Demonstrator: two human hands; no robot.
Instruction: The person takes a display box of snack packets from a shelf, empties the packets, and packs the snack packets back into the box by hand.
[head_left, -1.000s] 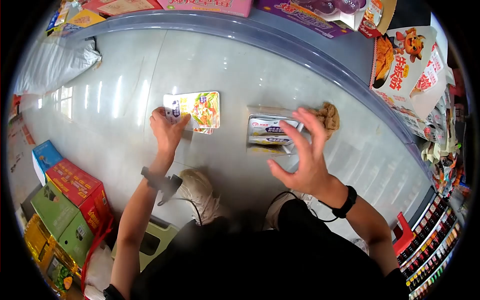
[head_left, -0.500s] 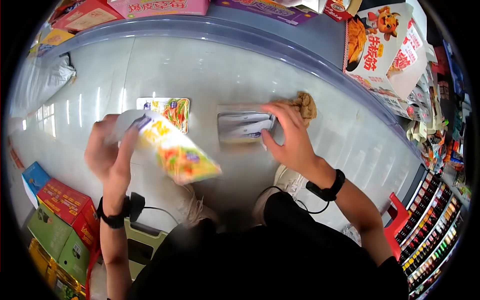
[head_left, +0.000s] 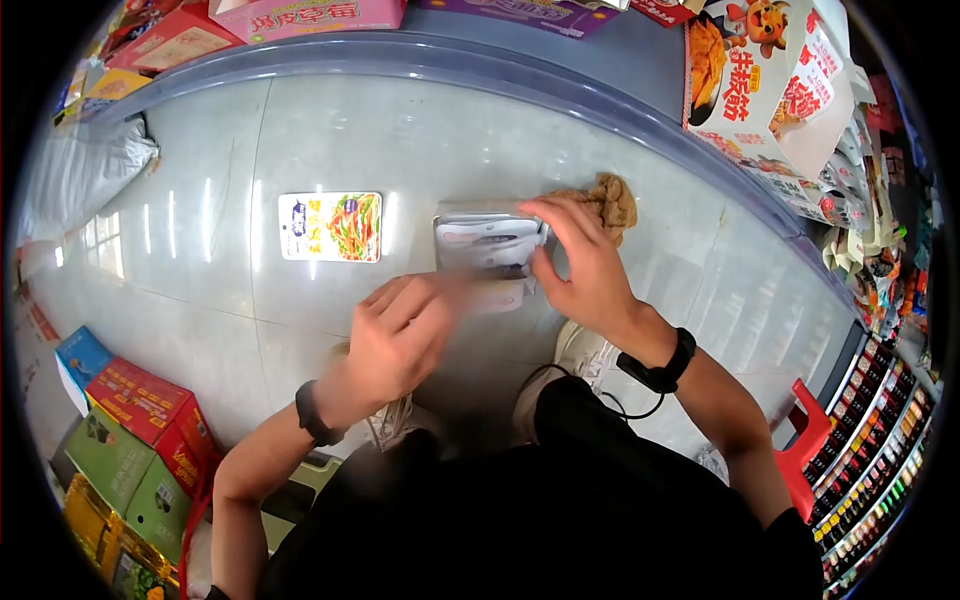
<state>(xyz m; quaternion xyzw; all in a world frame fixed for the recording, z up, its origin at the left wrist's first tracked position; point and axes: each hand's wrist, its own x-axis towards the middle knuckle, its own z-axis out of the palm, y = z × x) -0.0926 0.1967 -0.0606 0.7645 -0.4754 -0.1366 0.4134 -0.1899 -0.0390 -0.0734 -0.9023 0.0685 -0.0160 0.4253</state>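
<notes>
A small open box (head_left: 438, 240) stands on the floor in front of me, with several pale packets (head_left: 490, 230) upright inside. My right hand (head_left: 585, 265) grips its right side, fingers at the far corner and thumb nearer me. At the near side of the box is my left hand (head_left: 405, 330), fingers curled and blurred. A pale packet (head_left: 497, 296) shows by its fingertips, partly hidden and smeared by motion. To the left, a flat food packet (head_left: 330, 227) lies face up, printed with a noodle-like dish and a hang hole at one end.
Crumpled brown paper or cloth (head_left: 612, 205) lies beyond my right hand. A grey shelf edge (head_left: 480, 65) curves across the back, carrying snack boxes (head_left: 755, 90). Coloured cartons (head_left: 150, 410) stand at left, a plastic bag (head_left: 90, 170) farther back. At right are a red stool (head_left: 805, 445) and a display rack (head_left: 870, 450).
My left hand has swung right with the printed packet, from the left side to the near side of the box. My right hand stays at the box.
</notes>
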